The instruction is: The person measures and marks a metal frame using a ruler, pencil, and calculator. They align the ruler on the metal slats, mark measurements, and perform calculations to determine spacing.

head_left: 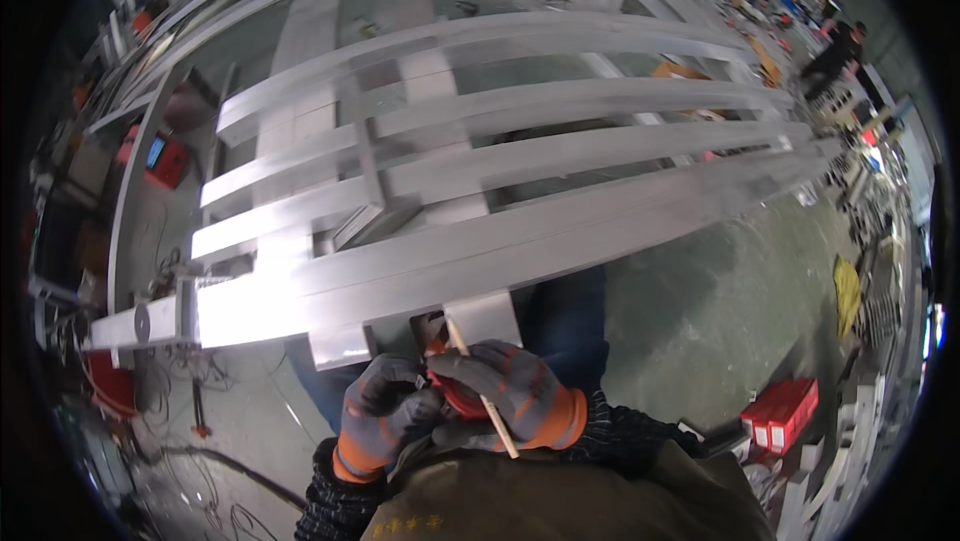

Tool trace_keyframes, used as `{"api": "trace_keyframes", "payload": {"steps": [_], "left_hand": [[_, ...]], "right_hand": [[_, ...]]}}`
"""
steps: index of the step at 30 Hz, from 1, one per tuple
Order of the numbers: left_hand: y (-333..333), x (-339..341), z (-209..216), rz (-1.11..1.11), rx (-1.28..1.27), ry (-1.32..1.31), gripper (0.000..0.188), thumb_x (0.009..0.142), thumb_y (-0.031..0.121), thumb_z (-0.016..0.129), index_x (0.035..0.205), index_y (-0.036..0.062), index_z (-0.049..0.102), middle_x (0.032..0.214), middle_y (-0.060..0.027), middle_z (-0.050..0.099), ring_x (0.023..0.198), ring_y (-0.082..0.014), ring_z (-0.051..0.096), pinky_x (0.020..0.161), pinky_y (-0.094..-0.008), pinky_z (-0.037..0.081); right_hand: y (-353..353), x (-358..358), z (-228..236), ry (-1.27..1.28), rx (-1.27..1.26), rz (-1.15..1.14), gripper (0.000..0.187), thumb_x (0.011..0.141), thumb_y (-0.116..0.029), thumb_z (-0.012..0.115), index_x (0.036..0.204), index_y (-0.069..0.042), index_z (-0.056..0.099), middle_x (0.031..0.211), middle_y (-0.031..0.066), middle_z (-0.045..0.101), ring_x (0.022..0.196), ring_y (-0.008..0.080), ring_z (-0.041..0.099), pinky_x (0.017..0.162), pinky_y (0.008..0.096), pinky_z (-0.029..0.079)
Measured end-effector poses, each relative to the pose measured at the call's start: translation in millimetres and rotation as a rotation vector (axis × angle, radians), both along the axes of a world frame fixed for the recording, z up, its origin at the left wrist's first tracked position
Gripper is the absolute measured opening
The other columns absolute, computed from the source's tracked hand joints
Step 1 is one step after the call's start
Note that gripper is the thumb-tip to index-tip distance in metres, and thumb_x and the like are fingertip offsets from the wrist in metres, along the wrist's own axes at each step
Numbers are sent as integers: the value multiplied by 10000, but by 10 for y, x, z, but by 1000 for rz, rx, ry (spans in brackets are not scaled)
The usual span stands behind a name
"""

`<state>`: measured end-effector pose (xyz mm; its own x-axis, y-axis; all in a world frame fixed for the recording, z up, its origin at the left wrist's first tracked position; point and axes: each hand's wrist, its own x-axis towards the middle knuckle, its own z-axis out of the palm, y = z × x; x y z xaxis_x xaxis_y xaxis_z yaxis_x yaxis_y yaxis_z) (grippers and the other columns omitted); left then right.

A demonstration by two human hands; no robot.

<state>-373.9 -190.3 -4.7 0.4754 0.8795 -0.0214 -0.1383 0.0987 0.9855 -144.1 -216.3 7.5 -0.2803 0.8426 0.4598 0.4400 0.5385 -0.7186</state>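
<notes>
Both of my hands wear grey gloves with orange cuffs and are close together in front of my body, at the near side of the metal frame. My right hand (515, 391) is closed round a red rounded case, which looks like a tape measure (462, 399). A pale, slim pencil (497, 425) is also in that hand, slanting across the red case. My left hand (387, 411) is beside the case with its fingers curled in. A small pale tab shows at its fingertips; what it grips is mostly hidden.
A large frame of long silvery bars (480, 241) lies across flat metal beams (485, 318) before me. A red box (780, 415) is on the floor at right. Cables and a hose (235, 471) lie at left, near a red machine (165, 163). Another person (835, 56) is far right.
</notes>
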Motion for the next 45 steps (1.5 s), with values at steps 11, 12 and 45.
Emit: {"api": "trace_keyframes", "payload": {"steps": [11,12,45], "left_hand": [[456,-1572,-39,735,88,145,272,1012,219,757,1174,3,719,1005,-55,749,841,-134,672,775,-282,545],[533,-1839,-5,804,82,211,292,1002,248,769,1164,9,729,999,-54,745,822,-127,663,767,-276,538],[1203,-2847,-582,915,-169,572,409,982,338,781,1155,-33,794,864,-52,742,753,-115,616,683,-262,501]], "right_hand": [[261,775,22,-548,212,-268,472,759,-124,812,1195,11,692,1085,217,678,990,458,633,866,533,550],[294,930,-40,-559,206,-274,488,795,-120,787,1255,9,684,1080,224,674,994,463,636,879,547,545],[526,1230,10,-793,176,-218,349,914,-92,670,1248,2,704,1121,256,650,1041,475,604,908,562,501]]}}
